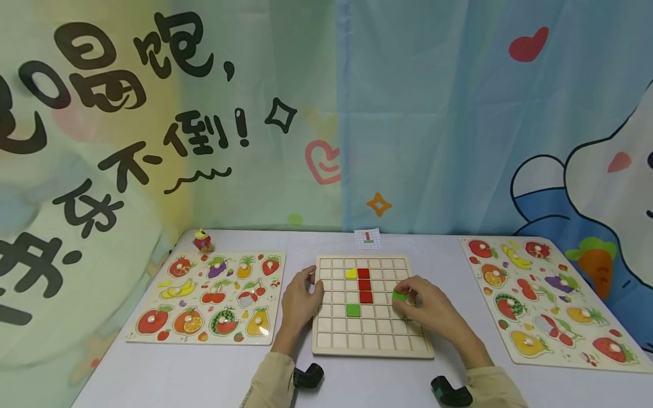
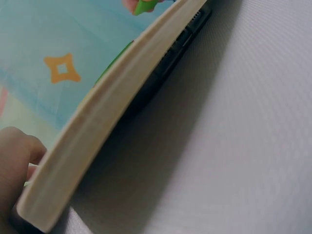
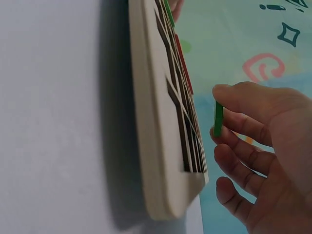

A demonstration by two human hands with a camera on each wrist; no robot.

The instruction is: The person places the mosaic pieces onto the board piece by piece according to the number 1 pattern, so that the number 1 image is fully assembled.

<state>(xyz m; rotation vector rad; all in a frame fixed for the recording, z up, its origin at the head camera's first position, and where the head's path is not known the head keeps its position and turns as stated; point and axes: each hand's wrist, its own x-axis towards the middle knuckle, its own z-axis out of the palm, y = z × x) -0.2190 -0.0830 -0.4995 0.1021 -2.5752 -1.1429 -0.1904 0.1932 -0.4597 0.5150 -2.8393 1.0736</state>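
A pale wooden grid board (image 1: 377, 342) lies at the middle of the table. Three red tiles (image 1: 364, 285) stand in one column, with a yellow piece (image 1: 351, 273) left of the top one and a green tile (image 1: 353, 310) lower left. My left hand (image 1: 298, 301) grips the board's left edge; most of its fingers are hidden in the left wrist view. Over the board's right part, my right hand (image 1: 429, 303) pinches another green tile (image 3: 218, 119) between thumb and fingers. In the right wrist view this tile is apart from the board.
Fruit puzzle boards lie to the left (image 1: 172, 300) and right (image 1: 553, 326). A small card (image 1: 367, 238) with a red and green figure stands behind the grid board, and a little toy figure (image 1: 203, 241) at the back left. A dark object (image 2: 158, 73) shows beneath the grid board.
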